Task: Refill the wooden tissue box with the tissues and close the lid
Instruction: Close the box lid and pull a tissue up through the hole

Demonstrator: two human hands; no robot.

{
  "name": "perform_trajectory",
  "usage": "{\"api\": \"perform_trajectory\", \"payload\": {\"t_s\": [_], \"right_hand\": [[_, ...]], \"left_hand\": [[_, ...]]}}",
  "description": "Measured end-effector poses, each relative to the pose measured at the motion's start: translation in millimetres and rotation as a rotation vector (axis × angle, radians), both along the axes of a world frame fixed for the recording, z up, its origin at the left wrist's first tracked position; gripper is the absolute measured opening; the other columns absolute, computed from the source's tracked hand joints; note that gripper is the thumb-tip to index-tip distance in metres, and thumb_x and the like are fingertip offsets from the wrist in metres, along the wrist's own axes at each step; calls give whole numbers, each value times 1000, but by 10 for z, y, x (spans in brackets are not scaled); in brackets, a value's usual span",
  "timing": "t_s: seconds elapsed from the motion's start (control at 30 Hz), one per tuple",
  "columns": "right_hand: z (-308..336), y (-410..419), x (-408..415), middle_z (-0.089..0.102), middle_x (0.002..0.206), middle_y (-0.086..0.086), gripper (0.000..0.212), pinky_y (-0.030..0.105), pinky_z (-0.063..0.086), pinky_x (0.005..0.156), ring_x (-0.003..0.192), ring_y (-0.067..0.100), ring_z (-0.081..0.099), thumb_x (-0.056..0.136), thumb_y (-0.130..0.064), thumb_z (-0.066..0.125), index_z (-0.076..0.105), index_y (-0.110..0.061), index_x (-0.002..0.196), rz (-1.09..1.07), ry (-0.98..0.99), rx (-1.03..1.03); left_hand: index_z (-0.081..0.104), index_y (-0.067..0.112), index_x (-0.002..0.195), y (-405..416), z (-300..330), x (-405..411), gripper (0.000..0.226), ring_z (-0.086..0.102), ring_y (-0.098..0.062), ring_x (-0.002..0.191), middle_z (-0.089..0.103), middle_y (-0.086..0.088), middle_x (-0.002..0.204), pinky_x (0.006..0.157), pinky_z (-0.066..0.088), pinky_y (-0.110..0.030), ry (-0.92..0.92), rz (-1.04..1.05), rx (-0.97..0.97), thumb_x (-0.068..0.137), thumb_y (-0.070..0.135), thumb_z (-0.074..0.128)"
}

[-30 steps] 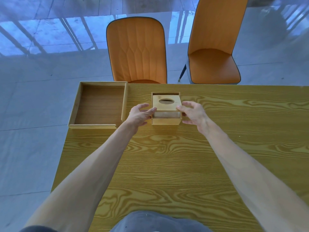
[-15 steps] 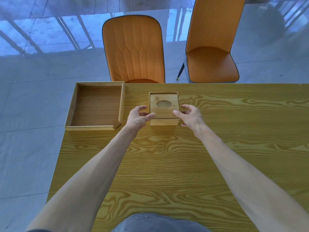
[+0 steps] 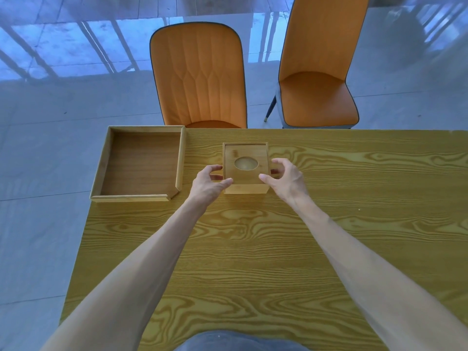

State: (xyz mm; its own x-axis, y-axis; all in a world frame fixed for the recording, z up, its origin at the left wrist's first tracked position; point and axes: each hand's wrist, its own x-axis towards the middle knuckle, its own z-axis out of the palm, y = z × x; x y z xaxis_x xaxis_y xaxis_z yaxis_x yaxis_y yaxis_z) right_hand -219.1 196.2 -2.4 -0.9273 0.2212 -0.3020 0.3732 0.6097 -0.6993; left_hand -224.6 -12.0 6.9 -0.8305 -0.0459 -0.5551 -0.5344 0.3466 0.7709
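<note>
The wooden tissue box (image 3: 247,188) stands on the table past its middle. Its sliding lid (image 3: 244,152) lies flat over the top and covers it fully. Something pale shows through the oval hole (image 3: 246,163); I cannot tell if it is tissue. My left hand (image 3: 209,184) is at the box's left front corner, thumb tip against that corner, fingers spread beside the left wall. My right hand (image 3: 286,179) is at the right front corner, thumb at the lid's edge, fingers curled and apart next to the right wall. Neither hand lifts the box.
A shallow wooden tray (image 3: 102,168) with nothing in it sits at the table's far left corner, close to my left hand. Two orange chairs (image 3: 200,77) (image 3: 319,97) stand beyond the far edge of the yellow wood-grain table (image 3: 253,249).
The lid was part open at the front one second ago, with white tissue showing; it then slid shut. My hands stayed at the box's front corners.
</note>
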Motion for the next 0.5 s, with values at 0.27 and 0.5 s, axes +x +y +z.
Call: {"api": "perform_trajectory", "payload": {"t_s": [0.27,0.5], "right_hand": [[207,-366,-273,67,109,5,30,24,53,66,90,20,70,91,-37,68,70,-25,118,403,292,568],[231,-510,-456,67,112,3,27,33,59,79,97,20,69,93,-34,65,73,-19,115,562,220,652]], "left_hand": [[45,25,141,160,21,-74,66,60,-17,99,60,-1,126,83,48,-32,34,29,-106,83,40,74],[44,25,141,194,-9,-64,66,63,-20,103,62,-2,128,87,52,-37,57,30,-166,84,39,74]]}}
